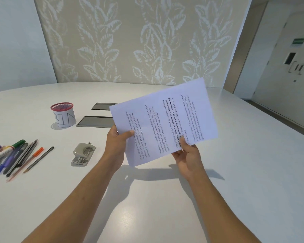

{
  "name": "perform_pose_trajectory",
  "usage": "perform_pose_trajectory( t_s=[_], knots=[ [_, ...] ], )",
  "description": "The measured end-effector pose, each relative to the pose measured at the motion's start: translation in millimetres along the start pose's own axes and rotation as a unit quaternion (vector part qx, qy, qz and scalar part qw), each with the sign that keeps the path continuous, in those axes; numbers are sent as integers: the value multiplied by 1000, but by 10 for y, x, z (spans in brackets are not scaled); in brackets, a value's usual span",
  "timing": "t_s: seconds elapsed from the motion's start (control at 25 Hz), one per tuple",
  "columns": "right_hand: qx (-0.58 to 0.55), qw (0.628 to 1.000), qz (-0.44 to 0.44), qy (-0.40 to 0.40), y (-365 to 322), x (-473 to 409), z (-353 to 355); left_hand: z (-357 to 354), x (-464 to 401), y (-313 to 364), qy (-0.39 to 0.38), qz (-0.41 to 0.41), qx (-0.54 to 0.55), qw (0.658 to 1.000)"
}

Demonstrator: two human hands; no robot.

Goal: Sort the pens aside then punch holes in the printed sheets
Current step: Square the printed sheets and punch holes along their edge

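Both hands hold the printed sheets (165, 120) up above the white table (165, 199), tilted, with the text lines running sideways. My left hand (117, 143) pinches the lower left edge with the thumb on top. My right hand (187, 156) grips the bottom edge near the middle. A grey hole punch (83, 154) lies on the table to the left of my left hand. Farther left, several pens and pencils (16, 157) lie together in a loose pile near the table's left side.
A red mesh cup (63, 114) wrapped in paper marked "BIN" stands at the back left. Two dark cable hatches (96, 121) are set into the table behind the sheets. A patterned wall stands behind the table, and a door (288, 67) is at the right.
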State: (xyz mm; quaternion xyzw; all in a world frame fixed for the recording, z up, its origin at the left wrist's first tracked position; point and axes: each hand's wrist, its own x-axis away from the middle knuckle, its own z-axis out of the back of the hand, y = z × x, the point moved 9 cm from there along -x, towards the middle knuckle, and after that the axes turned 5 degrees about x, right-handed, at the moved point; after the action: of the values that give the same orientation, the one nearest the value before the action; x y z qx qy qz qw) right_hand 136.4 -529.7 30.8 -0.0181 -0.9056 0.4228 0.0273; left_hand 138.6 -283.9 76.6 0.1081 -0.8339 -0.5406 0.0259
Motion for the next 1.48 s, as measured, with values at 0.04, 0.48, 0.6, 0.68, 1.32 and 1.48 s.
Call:
perform_pose_trajectory(
  t_s=[0.04,0.48,0.6,0.68,1.32,1.48],
  knots=[
    [-22,1000,18,8,-36,6,-31,-8,25,-43,2,9,1,1000],
    [186,971,145,29,-797,29,-276,307,-57,74,49,4,27,998],
    [275,944,183,-9,-1029,57,-462,333,-126,424,44,-91,-113,988],
    [336,921,191,-53,-1083,80,-617,133,-111,593,-17,-121,-170,978],
    [422,878,222,-42,-1144,55,-926,-387,21,885,-115,-144,-125,975],
    [411,882,230,-19,-1064,51,-870,-340,10,771,-87,-160,-162,970]
  ],
)
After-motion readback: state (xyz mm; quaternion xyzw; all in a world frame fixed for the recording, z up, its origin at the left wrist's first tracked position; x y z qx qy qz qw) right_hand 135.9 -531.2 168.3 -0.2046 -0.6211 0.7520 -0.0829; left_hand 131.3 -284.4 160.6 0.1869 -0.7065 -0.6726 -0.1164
